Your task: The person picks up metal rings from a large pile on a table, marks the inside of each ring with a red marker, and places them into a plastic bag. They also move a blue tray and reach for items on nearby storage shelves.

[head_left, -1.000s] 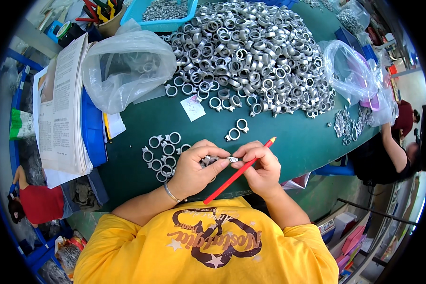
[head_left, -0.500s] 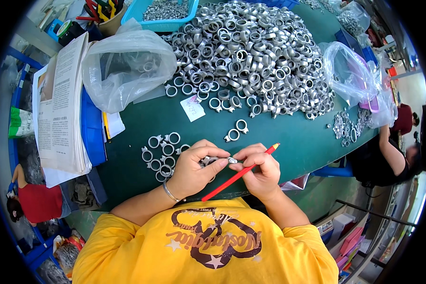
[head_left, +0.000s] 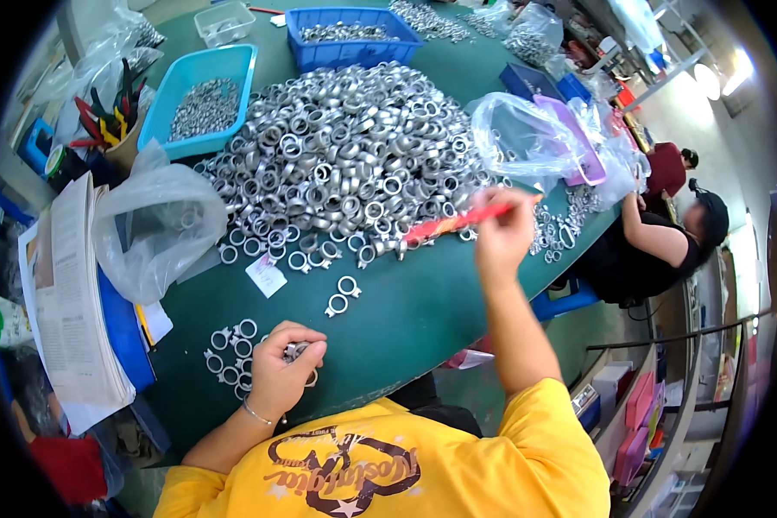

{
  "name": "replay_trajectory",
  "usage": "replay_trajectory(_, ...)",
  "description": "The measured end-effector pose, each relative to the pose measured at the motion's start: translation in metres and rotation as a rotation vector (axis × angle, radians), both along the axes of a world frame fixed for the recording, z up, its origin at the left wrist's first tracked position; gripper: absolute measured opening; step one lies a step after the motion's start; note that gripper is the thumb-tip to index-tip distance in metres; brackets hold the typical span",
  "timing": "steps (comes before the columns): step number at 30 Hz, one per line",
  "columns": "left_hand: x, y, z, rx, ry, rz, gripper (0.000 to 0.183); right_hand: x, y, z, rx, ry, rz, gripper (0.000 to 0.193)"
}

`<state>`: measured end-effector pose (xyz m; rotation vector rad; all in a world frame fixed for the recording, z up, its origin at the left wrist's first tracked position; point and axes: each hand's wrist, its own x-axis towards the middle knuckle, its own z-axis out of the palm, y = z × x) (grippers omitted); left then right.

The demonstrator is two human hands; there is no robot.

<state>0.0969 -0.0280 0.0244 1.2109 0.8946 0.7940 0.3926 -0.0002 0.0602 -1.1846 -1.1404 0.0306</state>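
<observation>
My left hand (head_left: 278,373) is closed around a small bunch of grey metal rings (head_left: 295,350), low over the near part of the table. Beside it lies a loose group of rings with small lugs (head_left: 230,374). My right hand (head_left: 507,237) grips a red pencil (head_left: 457,221), blurred by motion, at the right edge of the big heap of metal rings (head_left: 354,155). Whether its fingers also touch a ring there cannot be made out. Two rings (head_left: 343,295) lie together between the heap and my left hand. A small white paper slip (head_left: 266,276) with handwriting rests before the heap.
A turquoise basket (head_left: 249,78) and a blue basket (head_left: 354,19) of small parts stand behind the heap. Plastic bags (head_left: 160,233) and stacked papers (head_left: 78,293) flank the left. Small metal parts (head_left: 561,229) lie right, near a co-worker in black (head_left: 656,237).
My right hand, with the red pencil, has left my left hand and reached forward and right to the heap's edge. My left hand stays near the small group of rings. The view has shifted.
</observation>
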Motion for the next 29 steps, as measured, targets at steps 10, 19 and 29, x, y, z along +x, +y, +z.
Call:
replay_trajectory(10, -0.005, 0.002, 0.001, -0.138, -0.041, 0.059, 0.006, 0.021, -0.005, -0.014, -0.255, 0.269, 0.213, 0.015)
replay_trajectory(19, -0.004, 0.002, -0.002, -0.169, -0.087, 0.096, 0.007, -0.103, -0.029, -0.044, -0.466, -0.675, 0.556, 0.025)
replay_trajectory(29, -0.003, 0.001, -0.015, -0.080, -0.117, 0.029, 0.028, -0.132, -0.053, -0.044, -0.335, -0.101, 0.549, 0.037)
